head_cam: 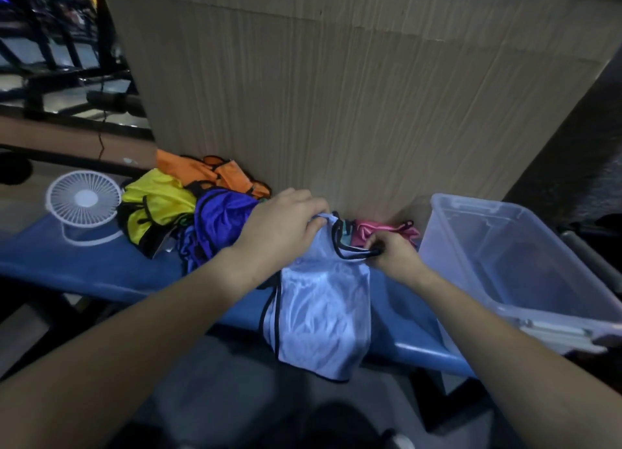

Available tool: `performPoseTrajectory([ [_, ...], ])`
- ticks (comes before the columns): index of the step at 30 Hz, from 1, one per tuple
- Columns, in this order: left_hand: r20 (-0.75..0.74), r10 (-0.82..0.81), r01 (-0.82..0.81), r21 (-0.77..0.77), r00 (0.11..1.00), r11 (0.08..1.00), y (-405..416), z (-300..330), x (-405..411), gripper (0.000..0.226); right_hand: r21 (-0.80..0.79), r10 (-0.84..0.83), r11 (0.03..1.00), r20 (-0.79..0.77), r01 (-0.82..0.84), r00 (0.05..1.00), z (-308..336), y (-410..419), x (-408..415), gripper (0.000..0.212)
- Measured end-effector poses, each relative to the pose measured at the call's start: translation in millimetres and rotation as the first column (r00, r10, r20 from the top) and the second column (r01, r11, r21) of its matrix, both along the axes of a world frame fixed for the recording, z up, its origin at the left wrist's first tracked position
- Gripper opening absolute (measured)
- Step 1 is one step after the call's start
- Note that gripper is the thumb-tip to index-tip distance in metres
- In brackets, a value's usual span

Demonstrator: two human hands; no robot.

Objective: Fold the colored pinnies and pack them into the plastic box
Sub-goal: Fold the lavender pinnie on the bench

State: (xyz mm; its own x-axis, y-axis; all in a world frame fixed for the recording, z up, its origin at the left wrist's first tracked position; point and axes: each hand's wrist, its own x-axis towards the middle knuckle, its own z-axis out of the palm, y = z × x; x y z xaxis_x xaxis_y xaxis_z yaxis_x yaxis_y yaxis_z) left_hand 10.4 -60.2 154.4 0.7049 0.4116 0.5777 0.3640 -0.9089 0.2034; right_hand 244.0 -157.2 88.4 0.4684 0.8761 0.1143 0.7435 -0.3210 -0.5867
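A pale blue pinny [323,300] with black trim lies spread on the blue surface [101,263], its lower half hanging over the near edge. The left hand [282,229] grips one shoulder strap at the far end, fingers curled round the cloth; the right hand [393,253] pinches the black-edged neckline at the other shoulder. This looks like the start of a fold: the top is held at both corners and the garment is not yet doubled.

Next, both corners would need to come toward the person together, so the top half lands square on the lower half.

To the left sits a heap of unfolded pinnies, purple [222,219], yellow [158,206] and orange [208,172], with a pink one [387,231] just behind the right hand. The plastic box [471,246] stands open on the right; it seems empty, though its clear walls make that hard to judge. A small white fan [84,199] stands at the far left.
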Motion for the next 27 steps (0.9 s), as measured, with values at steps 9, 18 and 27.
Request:
performPoseTrajectory([
  [9,-0.091,0.03,-0.028,0.023,0.995,0.999,-69.3,-84.2,-47.4,0.017,-0.039,0.032,0.999,0.0,-0.032,0.999,-45.3,-36.2,-25.2,0.031],
  [18,-0.307,0.031,-0.022,0.031,0.951,0.999,-96.9,-140.4,-65.6,0.013,-0.073,0.105,0.993,0.107,-0.098,0.989,-79.6,-48.8,-35.4,0.031],
  [27,-0.552,-0.083,-0.063,-0.239,0.83,0.969,-84.1,-178.7,-67.0,0.036,-0.207,0.209,0.965,0.22,-0.164,0.953,-85.5,-56.6,-34.3,0.025],
])
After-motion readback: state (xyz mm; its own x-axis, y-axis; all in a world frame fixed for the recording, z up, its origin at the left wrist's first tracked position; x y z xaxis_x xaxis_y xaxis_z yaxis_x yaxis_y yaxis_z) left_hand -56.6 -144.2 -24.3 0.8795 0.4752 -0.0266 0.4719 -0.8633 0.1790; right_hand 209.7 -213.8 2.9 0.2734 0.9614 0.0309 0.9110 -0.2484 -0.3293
